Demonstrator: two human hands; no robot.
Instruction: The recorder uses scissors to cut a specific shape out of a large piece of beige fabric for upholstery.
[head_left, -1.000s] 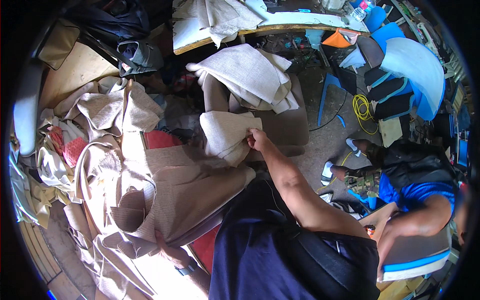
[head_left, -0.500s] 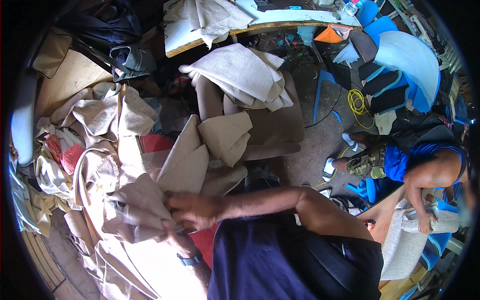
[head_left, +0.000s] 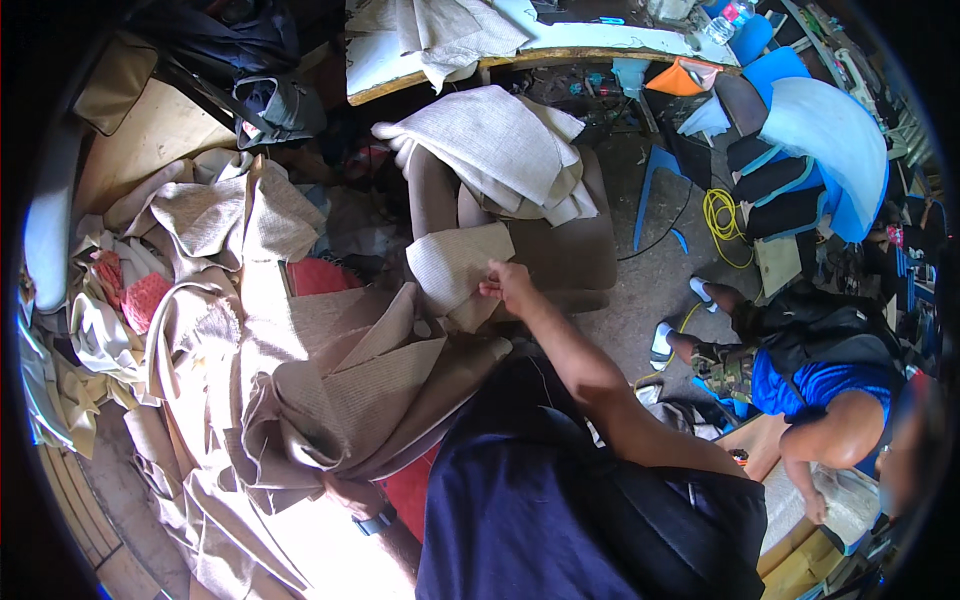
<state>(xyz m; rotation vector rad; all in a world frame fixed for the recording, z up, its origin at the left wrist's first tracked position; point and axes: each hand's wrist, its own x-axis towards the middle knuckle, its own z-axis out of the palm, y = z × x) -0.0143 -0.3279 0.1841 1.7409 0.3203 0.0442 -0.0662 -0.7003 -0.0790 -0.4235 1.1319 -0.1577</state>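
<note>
My right hand (head_left: pixel 508 283) reaches forward and pinches the edge of a ribbed beige fabric piece (head_left: pixel 452 266) that lies against a brown padded seat (head_left: pixel 560 250). My left hand (head_left: pixel 348 492), with a blue band at the wrist, is low in front of me and mostly buried under a crumpled bundle of beige fabric (head_left: pixel 330 400), which it grips from below. The bundle drapes over my lap and spreads to my left.
More folded beige fabric (head_left: pixel 495 150) is stacked on the seat. Loose cloth heaps (head_left: pixel 210 215) and a red cushion (head_left: pixel 318 276) lie on the left. A person in a blue shirt (head_left: pixel 825 385) sits at the right. Blue chairs (head_left: pixel 830 130), a yellow cord (head_left: pixel 722 215) and a worktable (head_left: pixel 560 50) stand behind.
Half a second ago my right hand was down on the bundle in my lap; it has swung back forward to the fabric piece at the seat. The bundle has settled lower.
</note>
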